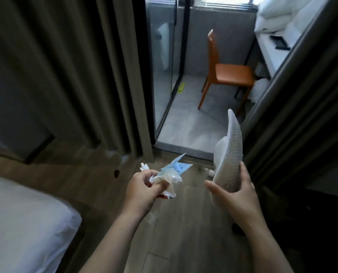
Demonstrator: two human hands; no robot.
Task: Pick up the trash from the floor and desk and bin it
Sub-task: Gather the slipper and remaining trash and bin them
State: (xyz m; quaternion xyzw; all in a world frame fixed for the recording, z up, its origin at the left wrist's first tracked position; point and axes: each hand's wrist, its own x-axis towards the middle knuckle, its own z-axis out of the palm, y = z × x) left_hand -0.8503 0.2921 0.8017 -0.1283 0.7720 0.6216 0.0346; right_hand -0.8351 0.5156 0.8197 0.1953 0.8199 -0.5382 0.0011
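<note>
My left hand (144, 189) is closed around a bundle of trash (170, 173): crumpled white tissue, a pale blue wrapper and a small white plastic piece. My right hand (235, 196) grips the heel end of a white disposable slipper (230, 154), which points up and away from me. Both hands are held above the wooden floor (184, 233). A small white scrap (211, 173) lies on the floor just left of the slipper, and a dark speck (116, 173) lies further left. No bin is in view.
A white bed corner (26, 223) is at lower left. Grey curtains (65, 75) hang on the left, and a dark curtain (292, 125) on the right. Ahead, a tiled area holds an orange chair (227, 73), a glass partition (164, 66) and a white desk (270, 50).
</note>
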